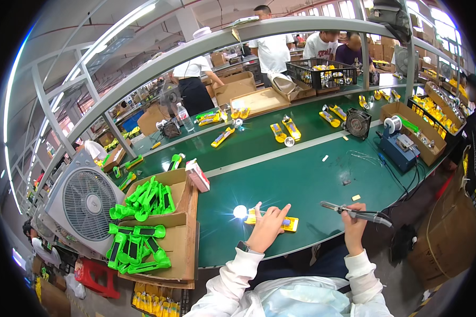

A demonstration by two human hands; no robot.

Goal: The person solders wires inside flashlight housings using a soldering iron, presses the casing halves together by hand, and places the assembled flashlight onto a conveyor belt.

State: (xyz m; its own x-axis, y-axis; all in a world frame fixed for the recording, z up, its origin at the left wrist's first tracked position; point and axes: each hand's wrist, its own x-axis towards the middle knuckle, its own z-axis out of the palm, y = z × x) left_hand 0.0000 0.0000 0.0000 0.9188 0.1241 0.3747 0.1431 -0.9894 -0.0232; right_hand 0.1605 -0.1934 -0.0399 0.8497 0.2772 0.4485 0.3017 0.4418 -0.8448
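My left hand [268, 228] lies over a yellow flashlight body [290, 224] on the green bench top, its fingers resting on and around it. At the left end of that body a lit bulb [240, 212] glares white, so the detail there is washed out. My right hand [354, 224] grips a soldering iron [362, 213] above the bench, right of the flashlight. The iron's tip points left and a dark cable trails from its back end.
At left, cardboard boxes [191, 258] hold green flashlight shells [143, 248], beside a box fan [91, 203]. A blue soldering station [399, 150] with a solder spool [392, 124] stands at right. Yellow flashlight bodies [291, 128] lie beyond the pale strip, near a small black fan [357, 124]. People work behind.
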